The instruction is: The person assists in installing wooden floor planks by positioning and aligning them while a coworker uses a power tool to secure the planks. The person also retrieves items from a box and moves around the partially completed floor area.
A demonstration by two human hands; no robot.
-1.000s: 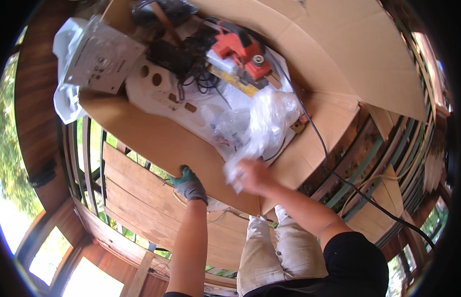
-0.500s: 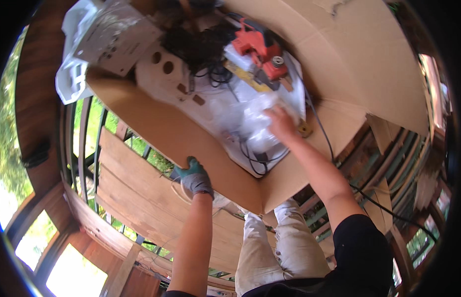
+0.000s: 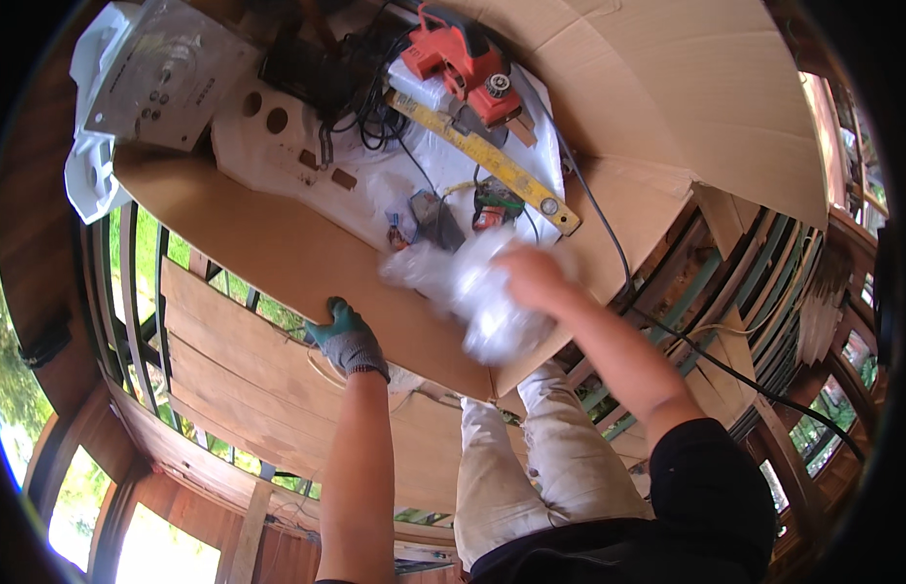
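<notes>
A: In the head view, how are the two hands working?

B: They are working apart. The gloved left hand (image 3: 348, 338) is gripping the near edge of the cardboard box (image 3: 268, 238), with some of its fingers hiding from the camera. The bare right hand (image 3: 533, 278) is clutching crumpled clear plastic (image 3: 484, 304); blur is masking the exact grip.

A: Why is the left hand holding there?

B: Probably it is steadying that wall, since the cardboard is looking bendy and the right hand is working over the same box.

A: And where is the plastic hanging?

B: It is hanging just left of the right hand and nearer the body, above the box's near corner. Being loose and light, it is likely needing only one hand.

A: What is lying beyond the hands?

B: Just ahead of the right hand, a small red-and-black tool (image 3: 490, 212) is lying beside a slanting yellow spirit level (image 3: 511, 179). Farther ahead, a red power tool (image 3: 448, 63) is sitting. A white liner (image 3: 278, 161) is lying under them, perhaps sparing the cardboard.

A: And the black cable (image 3: 755, 386)?

B: It is running out rightward, past the right hand, perhaps because something inside is trailing its cord over the wall.
</notes>
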